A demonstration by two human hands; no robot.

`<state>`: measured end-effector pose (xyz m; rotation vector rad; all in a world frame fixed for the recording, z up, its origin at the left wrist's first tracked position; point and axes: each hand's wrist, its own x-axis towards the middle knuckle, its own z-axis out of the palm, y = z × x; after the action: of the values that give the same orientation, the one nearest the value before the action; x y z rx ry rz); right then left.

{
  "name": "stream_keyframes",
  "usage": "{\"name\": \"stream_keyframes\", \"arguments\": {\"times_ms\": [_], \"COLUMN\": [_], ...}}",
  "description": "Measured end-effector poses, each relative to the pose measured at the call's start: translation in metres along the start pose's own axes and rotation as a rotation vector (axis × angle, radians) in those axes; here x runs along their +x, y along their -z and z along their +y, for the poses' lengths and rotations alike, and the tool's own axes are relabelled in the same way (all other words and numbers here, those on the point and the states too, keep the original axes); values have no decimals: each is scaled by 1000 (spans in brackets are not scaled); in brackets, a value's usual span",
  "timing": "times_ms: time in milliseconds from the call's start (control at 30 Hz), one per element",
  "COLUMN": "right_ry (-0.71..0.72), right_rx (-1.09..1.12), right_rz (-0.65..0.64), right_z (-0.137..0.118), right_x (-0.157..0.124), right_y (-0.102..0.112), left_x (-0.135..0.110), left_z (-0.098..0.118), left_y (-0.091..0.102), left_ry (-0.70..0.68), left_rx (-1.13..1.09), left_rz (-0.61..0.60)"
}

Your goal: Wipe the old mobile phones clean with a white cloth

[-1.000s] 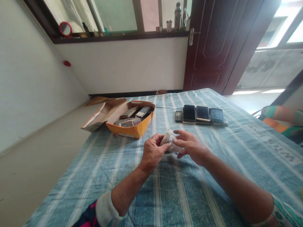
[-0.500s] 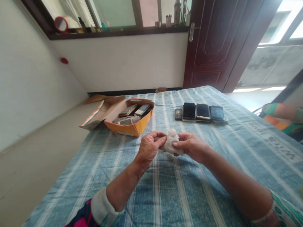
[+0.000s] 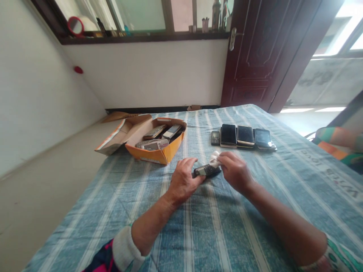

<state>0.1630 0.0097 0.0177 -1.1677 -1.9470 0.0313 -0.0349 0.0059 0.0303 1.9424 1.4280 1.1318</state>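
Note:
My left hand (image 3: 185,179) grips one end of a dark keypad mobile phone (image 3: 209,171), its thumb along the near edge and fingers on the far side. The phone's small screen and keys face up. A bunched white tissue (image 3: 214,158) is pinched in the closed fingers of my right hand (image 3: 235,170), against the phone's right end. Beyond my hands, an orange cardboard box (image 3: 150,155) with its lid folded back holds several old phones (image 3: 154,144).
Farther right on the striped bedspread (image 3: 181,234), a small keypad phone (image 3: 215,138) lies beside stacks of larger phones (image 3: 245,136). Behind the bed are a white wall (image 3: 147,75) and a dark red door (image 3: 255,56). Coloured fabric (image 3: 337,143) is at the right.
The tissue, earlier spread between both hands, is now bunched in my right hand. The keypad phone, hidden before, now shows in my left hand.

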Motion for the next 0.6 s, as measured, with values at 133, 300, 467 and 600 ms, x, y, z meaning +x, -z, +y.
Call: {"name": "stream_keyframes", "arguments": {"times_ms": [133, 300, 467, 600], "right_ry": [228, 362, 446, 428], "right_rx": [-236, -228, -194, -247], "right_rz": [-128, -117, -158, -177], "right_z": [-6, -12, -20, -14], "right_x": [-12, -15, -13, -13], "right_y": [-13, -21, -23, -16], "left_x": [0, 2, 4, 3], "left_z": [-7, -14, -17, -18], "left_y": [-3, -4, -4, -4], "left_ry": [-82, -122, -148, -145], "left_rx": [241, 416, 444, 431], "left_rz": [-160, -269, -276, -270]}}
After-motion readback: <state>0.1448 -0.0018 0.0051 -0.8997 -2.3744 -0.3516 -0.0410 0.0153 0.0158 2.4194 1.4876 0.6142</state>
